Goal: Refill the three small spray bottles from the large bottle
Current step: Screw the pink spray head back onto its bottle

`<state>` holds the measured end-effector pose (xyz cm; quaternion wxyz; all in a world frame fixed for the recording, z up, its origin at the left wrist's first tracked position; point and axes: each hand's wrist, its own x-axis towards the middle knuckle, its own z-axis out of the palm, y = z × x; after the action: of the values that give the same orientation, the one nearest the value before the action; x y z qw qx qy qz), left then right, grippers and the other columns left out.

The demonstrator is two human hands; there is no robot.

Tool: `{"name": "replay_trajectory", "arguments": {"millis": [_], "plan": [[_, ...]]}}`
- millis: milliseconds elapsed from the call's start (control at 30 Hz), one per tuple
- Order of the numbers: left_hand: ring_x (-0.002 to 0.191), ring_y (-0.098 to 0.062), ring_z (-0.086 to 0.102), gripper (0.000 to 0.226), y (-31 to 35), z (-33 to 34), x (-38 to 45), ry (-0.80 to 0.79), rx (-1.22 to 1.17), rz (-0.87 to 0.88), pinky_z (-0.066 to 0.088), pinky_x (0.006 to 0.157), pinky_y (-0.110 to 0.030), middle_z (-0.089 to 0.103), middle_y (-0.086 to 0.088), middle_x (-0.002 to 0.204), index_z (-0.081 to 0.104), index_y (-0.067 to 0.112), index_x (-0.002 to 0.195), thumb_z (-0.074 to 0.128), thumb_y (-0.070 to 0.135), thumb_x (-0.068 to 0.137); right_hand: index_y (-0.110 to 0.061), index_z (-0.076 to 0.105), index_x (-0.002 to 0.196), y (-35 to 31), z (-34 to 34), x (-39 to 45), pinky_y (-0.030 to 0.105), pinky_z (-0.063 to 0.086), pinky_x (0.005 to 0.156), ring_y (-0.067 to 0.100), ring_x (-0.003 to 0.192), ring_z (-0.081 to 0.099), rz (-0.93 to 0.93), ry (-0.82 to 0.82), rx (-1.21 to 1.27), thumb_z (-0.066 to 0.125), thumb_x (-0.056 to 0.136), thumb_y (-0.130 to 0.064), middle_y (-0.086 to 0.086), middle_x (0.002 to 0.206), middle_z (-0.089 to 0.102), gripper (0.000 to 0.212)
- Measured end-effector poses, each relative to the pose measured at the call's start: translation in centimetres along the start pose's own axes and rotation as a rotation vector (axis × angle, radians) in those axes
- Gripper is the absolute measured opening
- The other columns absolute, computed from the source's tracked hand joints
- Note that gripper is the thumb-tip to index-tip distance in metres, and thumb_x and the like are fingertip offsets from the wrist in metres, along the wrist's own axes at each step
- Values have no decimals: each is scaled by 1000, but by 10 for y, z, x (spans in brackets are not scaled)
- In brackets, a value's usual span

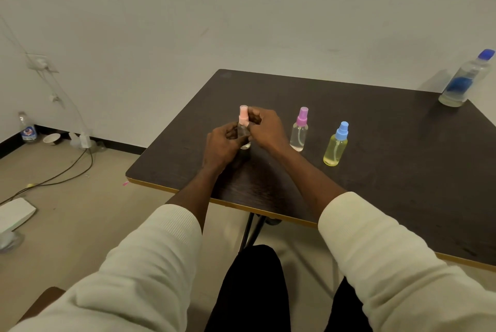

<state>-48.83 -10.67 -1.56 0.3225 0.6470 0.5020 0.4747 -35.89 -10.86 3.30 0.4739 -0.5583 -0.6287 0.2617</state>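
Note:
A small clear spray bottle with a pink top (243, 117) stands on the dark table (375, 149). My left hand (221, 146) grips its body from the left. My right hand (264, 126) pinches the pink top from the right. To the right stand a spray bottle with a purple top (299, 130) holding clear liquid and a spray bottle with a blue top (336, 145) holding yellow liquid. The large bottle (465, 79), clear with a blue cap and blue label, stands at the far right corner, a little liquid in its bottom.
The table's near edge (241, 204) runs diagonally in front of me. On the floor at left lie cables (69, 168), a white box (14, 215), a plastic bottle (26, 129) and a small bowl (51, 139) by the wall.

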Motion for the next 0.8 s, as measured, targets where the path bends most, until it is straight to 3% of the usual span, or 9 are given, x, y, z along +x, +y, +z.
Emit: {"name": "replay_trajectory", "arguments": {"millis": [67, 133, 267, 400, 533, 667, 800], "plan": [[93, -3, 71, 35, 0, 0, -1, -5, 1, 7, 59, 86, -32, 76, 4, 103, 71, 16, 118, 77, 26, 85, -11, 71, 98, 1, -2, 0, 18, 50, 68, 6, 80, 65, 28, 46, 5, 75, 80, -9, -3, 88, 71, 18], [92, -5, 71, 34, 0, 1, 0, 5, 17, 2, 60, 86, -35, 75, 5, 100, 71, 17, 117, 76, 28, 85, -10, 65, 93, -2, -2, 2, 14, 43, 60, 3, 72, 57, 52, 72, -10, 81, 76, -18, -3, 84, 65, 24], [95, -7, 71, 39, 1, 1, -1, -4, 25, 3, 59, 87, -35, 75, 5, 105, 69, 19, 120, 76, 33, 85, -9, 65, 117, -3, 2, 2, 30, 52, 85, 15, 101, 63, 48, -15, 34, 70, 85, -12, 3, 108, 68, 32], [94, -4, 71, 38, 1, 0, -1, -5, 31, 25, 59, 86, -33, 76, 4, 105, 69, 18, 121, 76, 31, 86, -9, 72, 102, -5, 4, 0, 41, 59, 78, 17, 87, 68, 95, 51, 78, 74, 83, -10, 0, 90, 70, 19], [95, -4, 69, 37, 1, 1, 1, -13, 67, 4, 58, 86, -29, 75, 3, 108, 70, 17, 120, 75, 30, 86, -7, 70, 103, -10, 3, 4, 39, 57, 77, 20, 89, 67, 81, 43, 10, 78, 79, -12, 7, 96, 70, 26], [92, 4, 68, 38, 3, 1, 0, -21, 56, 20, 52, 74, -9, 75, 3, 107, 69, 16, 121, 76, 30, 86, -5, 68, 116, -8, 0, 2, 38, 57, 85, 20, 100, 68, 90, -1, 157, 68, 84, 0, 9, 106, 72, 32], [95, -3, 70, 38, 1, 0, 0, -20, 58, 16, 57, 83, -23, 76, 2, 106, 69, 16, 121, 76, 28, 86, -6, 70, 113, -6, 6, 1, 32, 58, 82, 15, 93, 70, 123, 104, 167, 77, 77, -3, 8, 102, 74, 37]]}}
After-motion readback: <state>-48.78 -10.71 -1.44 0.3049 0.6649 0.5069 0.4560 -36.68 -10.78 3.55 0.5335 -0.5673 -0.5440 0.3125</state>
